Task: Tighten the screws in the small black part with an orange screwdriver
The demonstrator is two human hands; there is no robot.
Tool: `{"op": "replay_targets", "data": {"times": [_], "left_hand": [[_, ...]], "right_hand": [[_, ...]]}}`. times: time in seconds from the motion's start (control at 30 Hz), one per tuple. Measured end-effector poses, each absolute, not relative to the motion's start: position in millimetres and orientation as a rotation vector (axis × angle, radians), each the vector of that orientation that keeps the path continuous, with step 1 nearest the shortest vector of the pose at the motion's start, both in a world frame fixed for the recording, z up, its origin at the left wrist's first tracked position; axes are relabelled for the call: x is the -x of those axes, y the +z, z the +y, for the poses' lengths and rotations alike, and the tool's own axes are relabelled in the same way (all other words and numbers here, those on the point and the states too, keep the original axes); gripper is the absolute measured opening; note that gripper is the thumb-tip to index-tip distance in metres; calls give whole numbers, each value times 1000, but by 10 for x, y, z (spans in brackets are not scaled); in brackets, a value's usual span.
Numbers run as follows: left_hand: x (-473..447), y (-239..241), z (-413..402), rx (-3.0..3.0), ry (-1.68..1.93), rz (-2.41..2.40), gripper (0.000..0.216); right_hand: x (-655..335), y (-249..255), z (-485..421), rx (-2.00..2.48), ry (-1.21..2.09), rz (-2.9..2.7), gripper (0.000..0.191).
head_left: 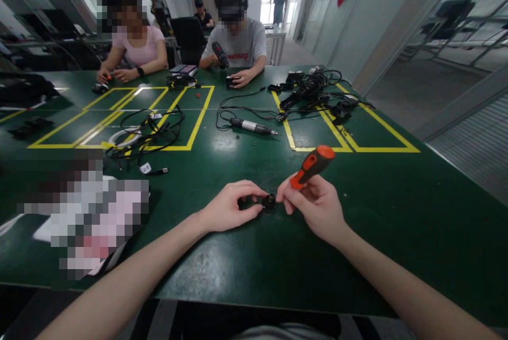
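A small black round part rests on the green table between my hands. My left hand pinches it from the left with thumb and fingers curled. My right hand is closed around an orange-handled screwdriver, whose handle sticks up and to the right. The screwdriver's tip points down at the black part and is hidden by my fingers.
An electric pen-shaped tool with its cord lies mid-table. Tangled black cables lie left, more cables and chargers at the right. Yellow tape marks boxes. Two people sit across the table, one holding a power screwdriver.
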State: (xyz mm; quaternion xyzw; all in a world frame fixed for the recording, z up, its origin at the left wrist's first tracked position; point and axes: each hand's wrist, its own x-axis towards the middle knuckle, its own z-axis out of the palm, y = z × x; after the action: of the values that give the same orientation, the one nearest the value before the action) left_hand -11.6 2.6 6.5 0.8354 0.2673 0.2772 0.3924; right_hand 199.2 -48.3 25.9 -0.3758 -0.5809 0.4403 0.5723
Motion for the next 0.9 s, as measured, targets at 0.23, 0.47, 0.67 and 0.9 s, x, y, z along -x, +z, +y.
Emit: {"op": "replay_targets", "data": {"times": [0.23, 0.47, 0.67, 0.9], "left_hand": [[113, 59, 22, -2106, 732, 684, 22], [114, 76, 20, -2118, 719, 685, 20], [113, 72, 20, -2116, 716, 679, 18], [113, 61, 25, -2110, 733, 672, 19]], "right_hand": [[-2004, 328, -473, 896, 934, -1440, 27], [-2010, 255, -481, 799, 1071, -1399, 21], [-2027, 236, -494, 831, 1019, -1428, 21], [-2029, 279, -475, 863, 1023, -1441, 29]]}}
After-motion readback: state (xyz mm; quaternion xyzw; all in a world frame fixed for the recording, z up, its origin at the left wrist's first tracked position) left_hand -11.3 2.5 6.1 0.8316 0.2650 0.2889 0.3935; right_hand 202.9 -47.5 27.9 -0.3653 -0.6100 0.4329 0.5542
